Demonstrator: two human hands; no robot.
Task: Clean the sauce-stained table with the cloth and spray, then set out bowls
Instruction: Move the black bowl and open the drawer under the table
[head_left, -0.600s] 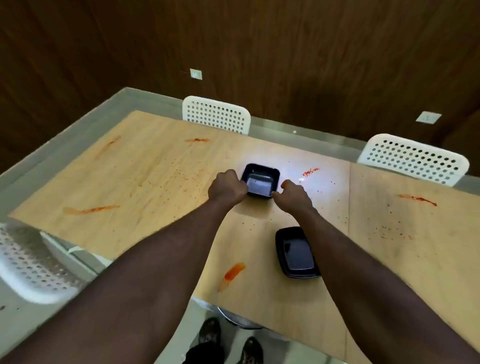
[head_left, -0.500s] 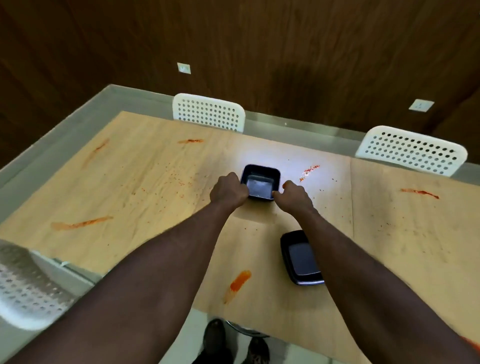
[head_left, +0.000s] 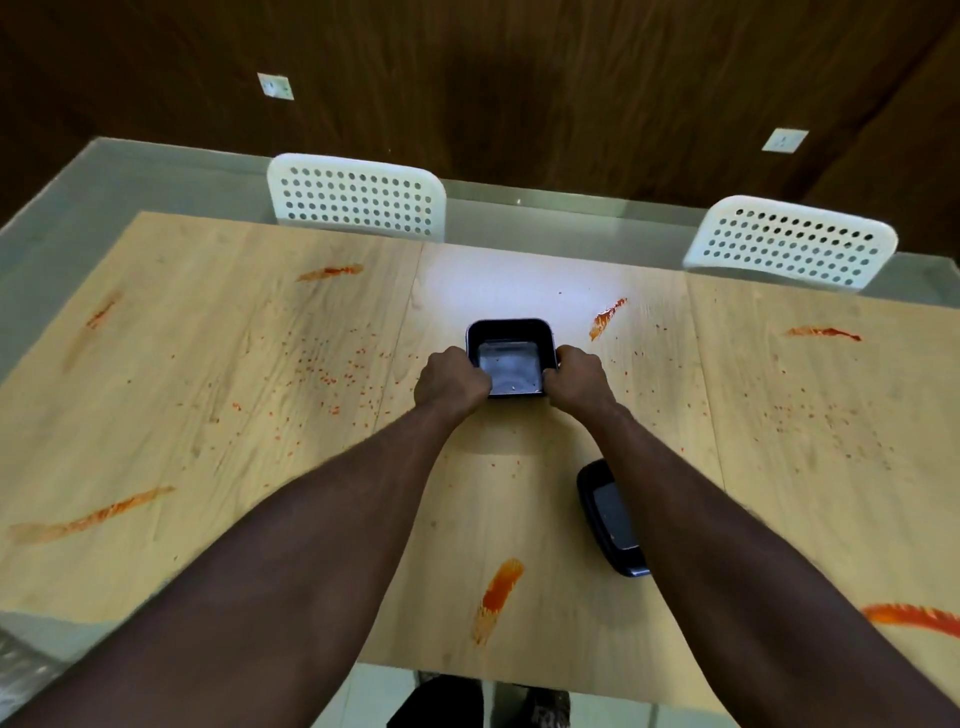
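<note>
Head view: left hand (head_left: 452, 383) and right hand (head_left: 580, 379) grip far bowl (head_left: 510, 358), right forearm (head_left: 696, 493) half-hiding second bowl (head_left: 609, 514)

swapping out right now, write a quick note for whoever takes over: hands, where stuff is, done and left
Left hand and right hand each grip a side of the far black bowl, mid-table.
A second black bowl sits nearer, partly behind the right forearm.
The table is smeared and speckled with sauce; nothing looks wiped.
No cloth or spray in view.
Left: find both, clean the table, then set out the bowls.
</note>
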